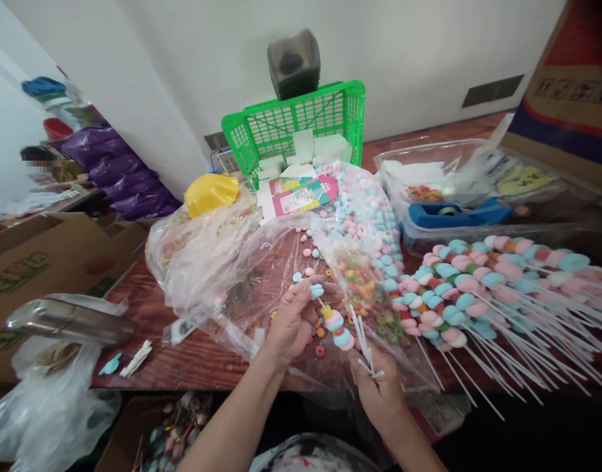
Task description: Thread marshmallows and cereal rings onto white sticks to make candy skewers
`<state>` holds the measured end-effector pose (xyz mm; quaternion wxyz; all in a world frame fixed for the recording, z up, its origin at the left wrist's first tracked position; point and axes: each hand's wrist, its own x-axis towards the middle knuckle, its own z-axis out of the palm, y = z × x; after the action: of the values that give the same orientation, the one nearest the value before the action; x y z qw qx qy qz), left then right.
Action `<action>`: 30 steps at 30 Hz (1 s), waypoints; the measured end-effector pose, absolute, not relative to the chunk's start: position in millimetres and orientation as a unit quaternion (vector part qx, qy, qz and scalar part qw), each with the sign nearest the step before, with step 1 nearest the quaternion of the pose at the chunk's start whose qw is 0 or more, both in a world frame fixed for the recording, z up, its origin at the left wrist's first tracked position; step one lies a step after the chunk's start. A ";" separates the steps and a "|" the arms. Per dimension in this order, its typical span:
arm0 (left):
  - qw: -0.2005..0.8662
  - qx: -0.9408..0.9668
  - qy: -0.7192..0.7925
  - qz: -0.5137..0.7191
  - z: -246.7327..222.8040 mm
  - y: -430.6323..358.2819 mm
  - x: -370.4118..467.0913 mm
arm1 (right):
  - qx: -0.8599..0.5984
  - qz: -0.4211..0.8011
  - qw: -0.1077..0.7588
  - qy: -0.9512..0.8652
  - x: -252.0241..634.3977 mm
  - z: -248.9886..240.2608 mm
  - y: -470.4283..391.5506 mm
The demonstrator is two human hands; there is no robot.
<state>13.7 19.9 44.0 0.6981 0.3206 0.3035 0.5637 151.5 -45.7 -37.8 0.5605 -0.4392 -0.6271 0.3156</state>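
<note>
Left hand (293, 321) first: its fingers (305, 292) are pressed together at the tips, pinching a pale blue marshmallow piece (317, 291) right at the top of a half-loaded candy skewer (337, 328), which sits over the near edge of the tabletop (183, 360), on the crinkled plastic. The right hand (379, 387) is curled closed around a small bundle of thin white sticks (363, 341), fingers wrapped low on the shafts, the skewer's own stick apparently among them. That skewer looks feather-light and awkward: the pastel pieces are probably soft and squashy, likely to dent under a hard pinch, while the stick looks thin and springy, so the bare shaft below the sweets seems the sensible place to hold. Moving outward, loose cereal-like candy rings (359, 275) and pink and blue marshmallows (364, 210) are spilled across an open clear plastic bag (217, 275), slippery footing for anything set down. Toward the right edge, a big heap of finished skewers (477, 282) fans out, sticks bristling toward the near edge and crowding the right hand's side. Behind them a clear bin (551, 216) holds a blue tape dispenser (452, 213). At the far edge stands a green basket (301, 121), a yellow bag (209, 193) beside it. Cardboard boxes (45, 262) crowd the left.
</note>
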 end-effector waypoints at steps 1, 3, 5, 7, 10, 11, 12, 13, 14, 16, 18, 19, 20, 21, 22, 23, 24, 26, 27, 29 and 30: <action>0.688 0.319 0.310 0.573 40.8 18.7 13.9 | -0.439 0.313 0.561 -0.628 151.1 -37.4 -46.0; 0.678 0.321 0.318 0.580 34.6 16.7 13.4 | -0.439 0.312 0.558 -0.631 150.2 -36.9 -46.6; 0.677 0.325 0.325 0.575 30.4 15.7 11.7 | -0.438 0.309 0.551 -0.639 149.3 -37.1 -47.2; 0.683 0.334 0.331 0.559 28.7 16.0 8.2 | -0.438 0.305 0.540 -0.651 148.9 -37.6 -48.1; 0.702 0.359 0.331 0.519 29.5 18.1 0.0 | -0.433 0.301 0.525 -0.668 149.0 -39.5 -49.3; 0.708 0.369 0.329 0.505 30.1 18.9 -2.9 | -0.433 0.298 0.525 -0.670 149.3 -40.6 -49.5; 0.714 0.377 0.326 0.493 30.6 19.5 -5.6 | -0.433 0.294 0.527 -0.669 149.5 -41.8 -49.6; 0.721 0.381 0.322 0.481 31.0 19.8 -7.6 | -0.436 0.290 0.530 -0.667 149.7 -43.0 -49.6; 0.731 0.381 0.315 0.471 31.2 19.8 -8.8 | -0.440 0.285 0.533 -0.665 149.9 -44.1 -49.4; 0.751 0.367 0.299 0.461 30.8 18.4 -8.0 | -0.443 0.282 0.535 -0.662 149.9 -45.4 -49.0; 0.763 0.344 0.282 0.470 29.5 15.5 -2.7 | -0.442 0.289 0.534 -0.660 149.4 -45.3 -48.8; 0.765 0.332 0.277 0.478 28.7 13.9 1.3 | -0.442 0.295 0.534 -0.658 148.9 -44.9 -48.9; 0.764 0.321 0.272 0.489 27.7 12.2 5.9 | -0.441 0.300 0.537 -0.654 148.4 -44.6 -49.1; 0.762 0.311 0.269 0.500 26.8 10.7 10.7 | -0.440 0.303 0.541 -0.650 147.8 -44.4 -49.4; 0.761 0.303 0.266 0.509 26.0 9.6 15.5 | -0.439 0.304 0.545 -0.646 147.2 -44.4 -49.7; 0.759 0.297 0.264 0.515 25.4 8.9 19.8 | -0.438 0.305 0.547 -0.644 146.8 -44.7 -50.0; 0.758 0.294 0.263 0.519 24.9 8.8 23.4 | -0.438 0.305 0.550 -0.643 146.5 -45.1 -50.2; 0.759 0.292 0.263 0.520 24.8 9.9 28.0 | -0.437 0.310 0.550 -0.640 146.3 -46.0 -50.0; 0.762 0.291 0.264 0.516 25.0 11.1 28.9 | -0.436 0.314 0.551 -0.638 146.5 -46.2 -49.6; 0.767 0.282 0.267 0.511 25.8 13.8 28.2 | -0.432 0.317 0.560 -0.632 147.4 -46.0 -48.3; 0.768 0.275 0.268 0.512 26.2 15.0 26.9 | -0.432 0.314 0.567 -0.627 148.1 -45.4 -47.5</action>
<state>26.9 15.0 26.2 0.7684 0.2745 0.2678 0.5124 148.1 -47.5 -45.4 0.5670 -0.4317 -0.6273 0.3141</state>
